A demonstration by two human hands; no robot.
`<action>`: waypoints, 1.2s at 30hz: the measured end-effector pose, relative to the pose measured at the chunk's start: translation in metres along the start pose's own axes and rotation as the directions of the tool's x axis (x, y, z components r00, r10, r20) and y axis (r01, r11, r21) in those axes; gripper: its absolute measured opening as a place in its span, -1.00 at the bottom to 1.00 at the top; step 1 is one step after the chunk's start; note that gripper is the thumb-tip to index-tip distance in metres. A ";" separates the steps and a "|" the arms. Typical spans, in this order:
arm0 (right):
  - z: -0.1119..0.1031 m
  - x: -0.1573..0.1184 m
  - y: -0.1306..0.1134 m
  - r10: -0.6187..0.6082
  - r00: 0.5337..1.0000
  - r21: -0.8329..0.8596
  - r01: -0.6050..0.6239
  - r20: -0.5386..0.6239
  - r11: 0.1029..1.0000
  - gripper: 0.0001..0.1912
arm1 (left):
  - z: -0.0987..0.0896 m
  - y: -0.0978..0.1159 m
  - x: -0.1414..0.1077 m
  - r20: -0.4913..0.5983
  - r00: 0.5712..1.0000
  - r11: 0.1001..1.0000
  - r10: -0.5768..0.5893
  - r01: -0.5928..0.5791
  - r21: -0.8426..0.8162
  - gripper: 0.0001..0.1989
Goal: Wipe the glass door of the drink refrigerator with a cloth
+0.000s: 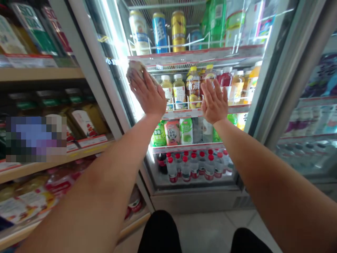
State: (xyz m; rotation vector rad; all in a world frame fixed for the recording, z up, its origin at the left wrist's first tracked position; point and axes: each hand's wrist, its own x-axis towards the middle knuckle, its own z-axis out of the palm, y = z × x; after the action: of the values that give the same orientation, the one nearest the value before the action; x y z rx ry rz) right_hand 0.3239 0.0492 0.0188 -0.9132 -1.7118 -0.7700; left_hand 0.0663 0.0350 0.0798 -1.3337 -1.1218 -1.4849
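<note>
A crumpled, light-coloured cloth lies under the fingers of my left hand, which presses it toward the upper left of the glass cooler door. My right hand is raised with its fingers stretched out, palm toward the same door, and holds nothing. Behind my right hand, through the glass, are tea bottles with yellow caps. Pale juice bottles show between the two hands. Both arms reach forward, spread apart.
Inside the cooler, drink cans stand on the upper shelf and red-capped water bottles at the bottom. A wooden shelf with bottles runs along the left. Another cooler is on the right. Pale floor tiles lie below.
</note>
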 end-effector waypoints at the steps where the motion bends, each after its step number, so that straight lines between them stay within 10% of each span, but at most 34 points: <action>1: 0.000 0.000 0.000 0.003 1.000 -0.002 -0.003 0.003 1.000 -0.33 | 0.011 -0.001 0.013 -0.065 0.998 1.000 -0.022 0.022 0.010 -0.34; 5: -0.002 0.001 -0.002 0.015 1.000 -0.015 -0.015 0.003 1.000 -0.34 | 0.047 0.007 0.064 -0.198 0.963 0.979 -0.181 0.195 0.055 -0.38; 11: 0.001 0.000 -0.001 -0.010 1.000 -0.031 0.009 -0.029 0.999 -0.33 | 0.019 0.057 0.027 0.208 0.967 0.989 0.144 -0.149 0.007 -0.37; 17: 0.004 0.000 0.001 -0.012 0.999 -0.040 0.010 -0.051 0.999 -0.35 | -0.013 0.050 -0.029 0.470 0.640 0.781 0.608 -0.588 -0.210 -0.43; 22: 0.003 0.000 0.000 -0.024 0.998 -0.045 0.022 -0.057 0.999 -0.35 | -0.021 0.023 -0.004 0.535 0.306 0.550 0.788 -0.741 -0.386 -0.47; 24: 0.003 -0.001 0.000 -0.028 0.998 -0.056 0.025 -0.064 0.998 -0.35 | -0.026 0.018 0.018 0.572 0.262 0.542 0.777 -0.741 -0.397 -0.48; 26: 0.004 -0.001 0.000 -0.030 0.997 -0.062 0.026 -0.064 0.998 -0.35 | -0.031 0.015 0.039 0.614 0.321 0.612 0.721 -0.710 -0.348 -0.47; 30: 0.005 -0.001 0.001 -0.026 0.998 -0.058 0.023 -0.058 0.998 -0.34 | -0.041 0.005 0.061 0.577 0.576 0.785 0.579 -0.586 -0.203 -0.43; 33: 0.006 -0.001 0.002 -0.024 0.998 -0.048 0.022 -0.052 0.999 -0.32 | -0.044 -0.001 0.048 0.453 0.812 0.919 0.368 -0.392 -0.044 -0.39; 36: 0.005 -0.001 0.002 -0.033 0.999 -0.040 0.031 -0.042 0.999 -0.33 | -0.043 -0.001 0.017 0.287 0.957 0.983 0.048 -0.096 0.158 -0.37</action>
State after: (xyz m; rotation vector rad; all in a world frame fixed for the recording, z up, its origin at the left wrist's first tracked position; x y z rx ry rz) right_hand 0.3242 0.0540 0.0163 -0.8922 -1.6830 -0.8417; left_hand 0.0527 -0.0061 0.0948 -1.4802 -1.3328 -1.1412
